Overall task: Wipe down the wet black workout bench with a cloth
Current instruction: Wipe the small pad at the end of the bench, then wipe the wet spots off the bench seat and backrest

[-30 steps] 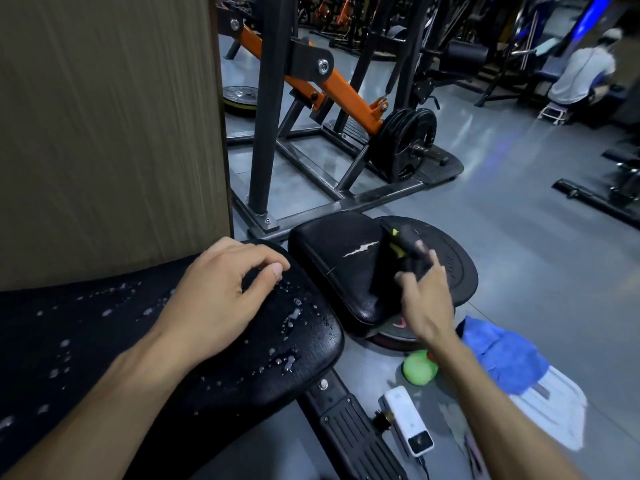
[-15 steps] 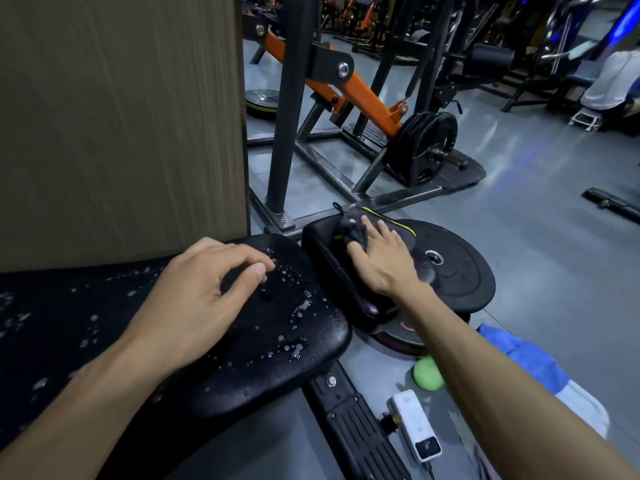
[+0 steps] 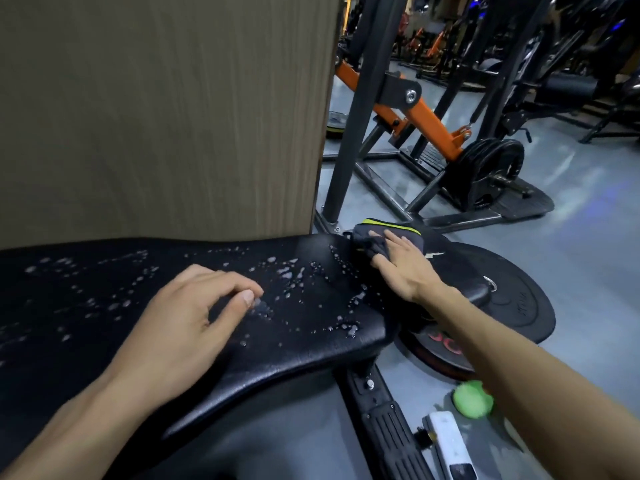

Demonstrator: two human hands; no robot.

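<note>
My right hand presses a dark grey cloth with a yellow-green edge flat under straight fingers at the far end of the black textured vinyl workout bench, so I judge the wipe starts from that corner. My left hand rests on the surface with loosely curled fingers, holding nothing, probably to brace me as I lean. Water droplets lie scattered between both hands, so nearly all the wiping remains.
</note>
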